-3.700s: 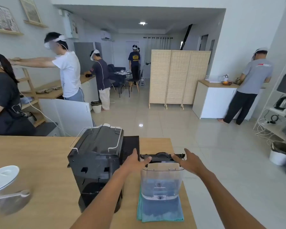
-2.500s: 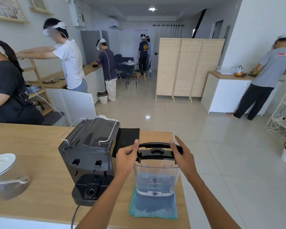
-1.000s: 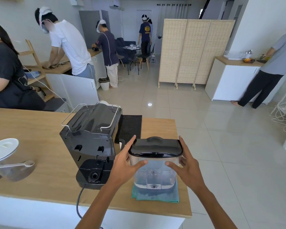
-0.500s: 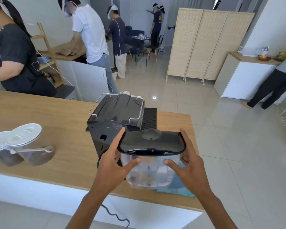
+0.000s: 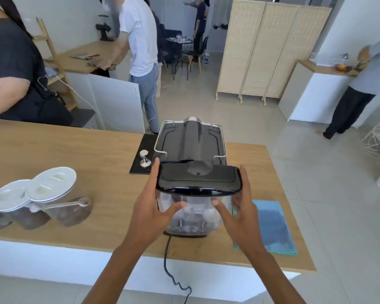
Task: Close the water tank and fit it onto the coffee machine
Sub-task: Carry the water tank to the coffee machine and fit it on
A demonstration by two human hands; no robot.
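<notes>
**Tank held at back of machine, lid shut**

Water tank (image 5: 195, 207) upright at frame centre, black lid (image 5: 199, 179) closed, long axis left–right, just behind the coffee machine (image 5: 190, 142). Left hand (image 5: 150, 212) and right hand (image 5: 239, 212) grip its sides, fingers spread, thumbs on the clear wall. One blue cloth (image 5: 272, 227) lower right; three white-lidded jars (image 5: 51, 194) left; one tamper (image 5: 144, 158).

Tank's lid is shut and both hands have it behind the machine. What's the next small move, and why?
Probably ease the tank straight down onto the machine until it seats. The lid is closed, the left hand and right hand grip its sides, and it is lined up with the machine's rear. Whether its base has already seated cannot be seen.
</notes>
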